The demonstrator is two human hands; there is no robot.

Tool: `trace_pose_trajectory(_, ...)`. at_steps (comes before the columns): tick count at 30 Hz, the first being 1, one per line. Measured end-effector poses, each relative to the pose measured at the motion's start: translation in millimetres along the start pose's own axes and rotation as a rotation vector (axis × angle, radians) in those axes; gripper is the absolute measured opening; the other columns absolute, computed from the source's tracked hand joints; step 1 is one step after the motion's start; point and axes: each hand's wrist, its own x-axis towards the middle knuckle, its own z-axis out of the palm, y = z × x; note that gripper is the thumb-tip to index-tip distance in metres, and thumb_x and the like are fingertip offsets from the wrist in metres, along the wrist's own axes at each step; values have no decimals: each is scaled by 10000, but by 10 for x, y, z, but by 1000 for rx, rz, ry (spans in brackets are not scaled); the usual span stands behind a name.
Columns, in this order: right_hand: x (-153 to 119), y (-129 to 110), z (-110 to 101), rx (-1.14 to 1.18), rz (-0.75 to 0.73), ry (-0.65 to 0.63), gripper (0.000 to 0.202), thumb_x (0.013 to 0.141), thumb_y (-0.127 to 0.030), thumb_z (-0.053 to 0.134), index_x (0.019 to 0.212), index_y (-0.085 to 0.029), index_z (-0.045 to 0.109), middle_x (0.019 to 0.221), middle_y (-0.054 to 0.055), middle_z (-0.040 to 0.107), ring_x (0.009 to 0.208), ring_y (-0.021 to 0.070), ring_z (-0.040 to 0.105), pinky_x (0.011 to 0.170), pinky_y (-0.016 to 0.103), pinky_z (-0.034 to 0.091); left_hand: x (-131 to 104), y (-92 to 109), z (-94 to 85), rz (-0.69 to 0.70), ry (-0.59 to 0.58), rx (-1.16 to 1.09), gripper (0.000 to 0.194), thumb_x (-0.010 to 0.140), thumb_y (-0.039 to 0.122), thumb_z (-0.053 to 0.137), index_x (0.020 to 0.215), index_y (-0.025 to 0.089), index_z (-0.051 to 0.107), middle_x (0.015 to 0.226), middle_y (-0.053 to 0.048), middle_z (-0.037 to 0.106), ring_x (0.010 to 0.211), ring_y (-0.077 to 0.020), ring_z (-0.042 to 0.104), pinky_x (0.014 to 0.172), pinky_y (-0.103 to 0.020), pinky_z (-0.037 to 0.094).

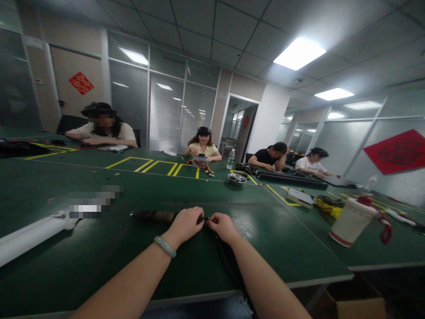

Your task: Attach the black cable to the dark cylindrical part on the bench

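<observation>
Black handheld tool [160, 216] lies on the green tabletop [272, 252], our L hand [186, 225] curled round its rear, R hand [223, 226] pinching approx. its cord [226, 260] end; we're seemingly mid-job, both parts gripped, nothing visibly finished.

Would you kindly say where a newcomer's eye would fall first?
Probably on the left hand at centre, a green bangle at its wrist, over one end of a dark cylindrical tool, with the right hand beside it. The red decoration at far right and the red-lidded tumbler below it also stand out.
</observation>
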Motion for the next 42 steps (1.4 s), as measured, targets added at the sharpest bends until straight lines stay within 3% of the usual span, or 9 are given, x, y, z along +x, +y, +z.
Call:
trace_pose_trajectory(9,-1,9,7,-32,-21,10,140,811,-314,627,805,-182,674,718,3,673,641,120,592,566,198,396,3,-43,24,64,5,0,115,827,214,549,922,237,610,947,-16,648,884,-184,598,795,-301,408)
trace_pose_trajectory(27,-8,-12,-28,19,-8,-37,164,820,-323,618,824,-172,681,752,21,695,660,139,616,594,220,427,-16,15,-81,23,-42,7,113,868,277,549,942,233,621,981,-20,659,905,-187,602,813,-314,434)
trace_pose_trajectory(35,-1,-15,-18,9,-4,-42,137,813,-297,628,836,-174,684,772,16,701,668,137,612,598,218,417,-8,-24,-32,43,-37,9,104,858,267,561,933,250,630,974,-15,664,904,-188,611,826,-312,441)
trace_pose_trajectory(40,-11,-41,-41,-26,-8,-21,156,813,-320,628,809,-175,683,739,11,688,655,132,602,579,212,397,-11,-182,-102,2,-38,-33,354,763,347,675,1104,273,616,1122,-27,659,1043,-223,597,921,-327,429)
trace_pose_trajectory(42,-19,-57,-48,-32,-1,-22,167,814,-331,630,812,-173,682,736,12,686,650,131,599,566,210,390,-17,-251,-135,-74,-99,-37,396,739,408,693,1106,273,629,1140,-33,661,1038,-233,607,905,-327,441)
